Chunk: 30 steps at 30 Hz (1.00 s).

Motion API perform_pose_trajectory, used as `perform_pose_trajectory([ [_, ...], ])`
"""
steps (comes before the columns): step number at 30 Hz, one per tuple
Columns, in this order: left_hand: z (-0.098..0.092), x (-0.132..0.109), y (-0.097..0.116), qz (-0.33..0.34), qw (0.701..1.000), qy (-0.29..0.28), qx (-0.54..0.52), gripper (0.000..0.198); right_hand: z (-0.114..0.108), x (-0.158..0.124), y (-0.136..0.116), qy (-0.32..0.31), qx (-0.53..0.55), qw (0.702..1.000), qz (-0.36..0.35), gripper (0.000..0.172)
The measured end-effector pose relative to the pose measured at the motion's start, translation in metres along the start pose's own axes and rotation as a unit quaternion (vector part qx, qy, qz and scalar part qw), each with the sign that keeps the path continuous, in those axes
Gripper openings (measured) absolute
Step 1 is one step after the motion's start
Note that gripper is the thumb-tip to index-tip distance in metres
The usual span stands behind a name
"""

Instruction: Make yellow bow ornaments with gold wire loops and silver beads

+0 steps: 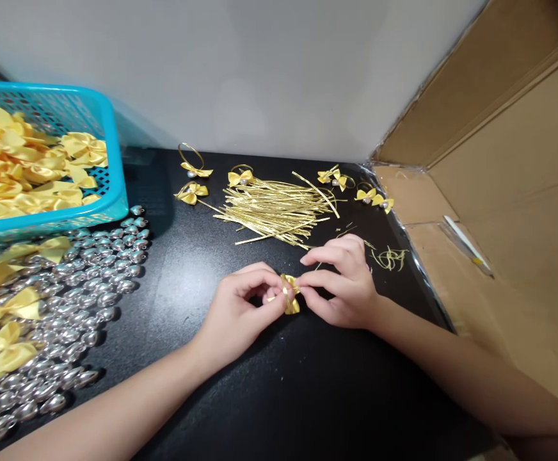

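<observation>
Glossy yellow satin bow [292,308] with a gold metallic twist tie [285,285], pinched in the fingertips of the left hand [233,304].
Turned nearly on end, with one yellow lobe above and one below, partly covered by fingers. Crossed along the left side by the narrow, curved tie. Met at the right edge by the fingertips of the right hand [343,285], too closely to tell whether pinched or only touched.

Bare left forearm [154,384] slants up from the lower left, its hand [247,298] curled at centre, thumb [265,312] and index finger [258,279] pinched. Right forearm [432,346] rises from the lower right; right hand [343,285] angles inward, thumb [318,305] and index [324,280] tips close together, another finger [327,254] apart above
</observation>
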State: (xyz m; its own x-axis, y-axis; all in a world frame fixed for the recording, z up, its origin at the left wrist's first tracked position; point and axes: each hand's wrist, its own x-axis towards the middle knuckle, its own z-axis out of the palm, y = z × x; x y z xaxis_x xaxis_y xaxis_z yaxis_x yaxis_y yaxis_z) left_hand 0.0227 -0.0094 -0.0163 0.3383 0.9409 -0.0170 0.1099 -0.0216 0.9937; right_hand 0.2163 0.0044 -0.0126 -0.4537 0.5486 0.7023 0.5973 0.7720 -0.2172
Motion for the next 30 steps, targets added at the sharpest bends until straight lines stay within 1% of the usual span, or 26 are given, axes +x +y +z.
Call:
perform_pose_trajectory([
  [2, -0.0003, -0.0004, -0.0002, 0.003, 1.000, -0.002, 0.003, 0.011, -0.0019, 0.0012, -0.0005, 0.000, 0.008, 1.000, 0.012, 0.013],
  [4, -0.0005, -0.0008, 0.0002, 0.006, 1.000, -0.002, 0.006, 0.010, -0.0036, 0.0027, -0.0005, -0.001, 0.006, 1.000, 0.006, 0.015],
  [8, -0.0001, -0.0004, 0.0016, 0.008, 1.000, -0.003, 0.020, 0.011, -0.0041, 0.0038, 0.0011, -0.006, -0.010, 0.999, -0.040, 0.008],
  [10, 0.0002, 0.0001, 0.0019, 0.007, 1.000, -0.003, 0.023, 0.011, -0.0030, 0.0026, 0.0017, -0.012, -0.018, 0.999, -0.047, 0.006],
  [14, 0.0005, 0.0009, 0.0019, 0.004, 1.000, -0.006, 0.014, 0.011, 0.0002, -0.0003, 0.0006, -0.019, -0.022, 0.999, -0.026, 0.008],
  [18, 0.0003, 0.0001, 0.0011, 0.006, 1.000, -0.004, 0.002, 0.013, 0.0025, -0.0005, -0.0030, -0.004, -0.021, 1.000, -0.003, 0.007],
  [23, 0.0018, -0.0023, -0.0017, 0.021, 1.000, 0.003, 0.005, 0.003, 0.0019, 0.0005, -0.0053, 0.008, -0.021, 1.000, 0.014, 0.006],
  [24, 0.0023, -0.0028, -0.0021, 0.027, 1.000, 0.009, 0.003, 0.004, 0.0016, 0.0007, -0.0053, 0.009, -0.018, 1.000, 0.014, 0.007],
  [27, 0.0034, -0.0041, -0.0024, 0.029, 0.999, 0.017, -0.032, 0.008, 0.0009, 0.0013, -0.0050, 0.006, 0.005, 1.000, 0.016, 0.009],
  [30, 0.0042, -0.0046, -0.0022, 0.004, 0.997, -0.001, -0.073, 0.011, 0.0009, 0.0017, -0.0052, 0.006, 0.024, 0.999, 0.029, 0.009],
])
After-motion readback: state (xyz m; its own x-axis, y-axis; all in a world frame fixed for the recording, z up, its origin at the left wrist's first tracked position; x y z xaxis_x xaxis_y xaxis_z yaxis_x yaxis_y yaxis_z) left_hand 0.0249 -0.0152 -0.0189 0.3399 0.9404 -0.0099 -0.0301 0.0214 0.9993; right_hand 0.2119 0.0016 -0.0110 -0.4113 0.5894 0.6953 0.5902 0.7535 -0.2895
